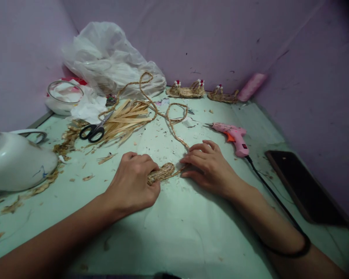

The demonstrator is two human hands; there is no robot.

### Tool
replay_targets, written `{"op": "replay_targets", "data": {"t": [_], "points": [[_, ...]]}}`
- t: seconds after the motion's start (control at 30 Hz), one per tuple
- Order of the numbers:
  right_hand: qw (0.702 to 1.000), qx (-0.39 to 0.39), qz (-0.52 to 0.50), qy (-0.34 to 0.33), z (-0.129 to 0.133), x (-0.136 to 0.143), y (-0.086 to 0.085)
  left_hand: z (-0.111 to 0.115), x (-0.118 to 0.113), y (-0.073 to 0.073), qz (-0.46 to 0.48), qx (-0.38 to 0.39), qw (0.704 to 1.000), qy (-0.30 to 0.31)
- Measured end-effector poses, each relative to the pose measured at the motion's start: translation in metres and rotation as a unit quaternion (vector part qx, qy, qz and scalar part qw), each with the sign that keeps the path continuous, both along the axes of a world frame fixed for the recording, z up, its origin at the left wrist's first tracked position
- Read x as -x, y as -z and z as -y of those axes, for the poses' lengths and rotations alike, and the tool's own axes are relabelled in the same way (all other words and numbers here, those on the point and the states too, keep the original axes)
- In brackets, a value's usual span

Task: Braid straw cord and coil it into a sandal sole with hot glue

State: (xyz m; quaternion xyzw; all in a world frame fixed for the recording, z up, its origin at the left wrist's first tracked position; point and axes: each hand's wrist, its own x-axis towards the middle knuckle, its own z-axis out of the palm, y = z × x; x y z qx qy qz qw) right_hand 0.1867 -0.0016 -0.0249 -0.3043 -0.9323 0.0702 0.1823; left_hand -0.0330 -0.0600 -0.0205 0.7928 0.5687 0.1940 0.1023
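A flat oval coil of tan braided cord (163,173) lies in the middle of the pale green table. My left hand (135,180) is closed round its left end, hiding that part. From the coil's right end the cord runs to my right hand (205,166), whose fingers are curled together on it, the fingertips pointing left. Beyond my right hand the loose braided cord (176,133) trails away in loops towards the back of the table, up to a white plastic bag (104,58).
Black-handled scissors (96,130) rest by dry straw strips (130,120). A pink glue gun (231,135) with a black cable and a dark phone (305,186) lie right. Small woven pieces with beads (186,91) stand at the back wall. A white vessel (20,161) is left.
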Motion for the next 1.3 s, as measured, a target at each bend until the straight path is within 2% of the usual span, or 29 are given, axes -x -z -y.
{"op": "replay_targets", "data": {"t": [0.2, 0.57, 0.97, 1.3], "points": [[0.999, -0.016, -0.036, -0.025, 0.000, 0.001, 0.004, 0.001, 0.000, -0.002, 0.017, 0.003, 1.000, 0.000], [0.996, -0.015, -0.064, 0.053, -0.001, 0.009, 0.009, 0.000, 0.000, -0.003, 0.031, 0.021, 0.999, 0.023], [0.993, -0.016, -0.075, 0.092, -0.003, 0.018, 0.009, -0.001, 0.000, -0.003, 0.026, 0.012, 0.999, 0.037], [0.990, -0.083, -0.055, 0.102, -0.012, 0.025, 0.012, -0.002, 0.000, -0.004, 0.031, 0.010, 0.998, 0.049]]}}
